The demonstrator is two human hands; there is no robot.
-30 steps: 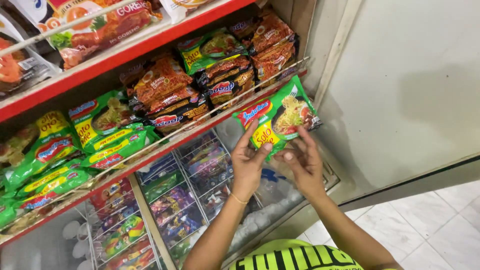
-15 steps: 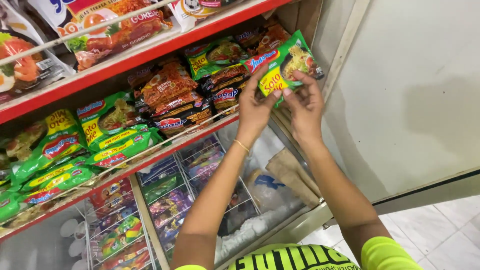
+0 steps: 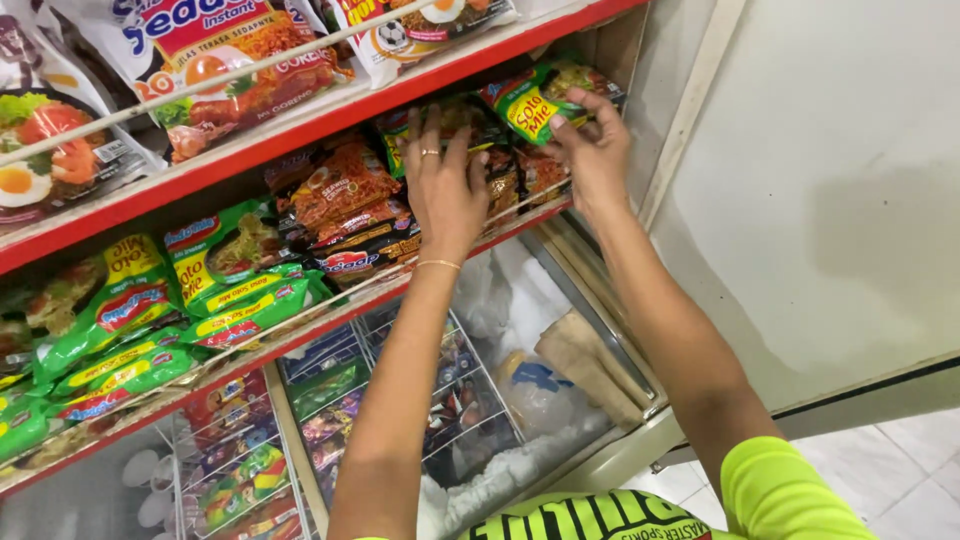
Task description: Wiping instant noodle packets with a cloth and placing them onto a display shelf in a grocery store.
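1. Right hand pinches the green noodle packet at the red shelf's far right end.
2. Left hand, fingers spread and grasping nothing, presses the brown packets; best keep them flat, slide level.

Noodle packets lie on the middle shelf; larger packets above; freezer below, wall right.

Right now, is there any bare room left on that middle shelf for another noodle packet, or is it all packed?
Crowded nearly throughout: green packets fill the left, dark red packets the middle. The left hand presses the stack beside them. The right hand holds a green noodle packet at the shelf's right end, by the side wall; any gap there is hidden behind it.
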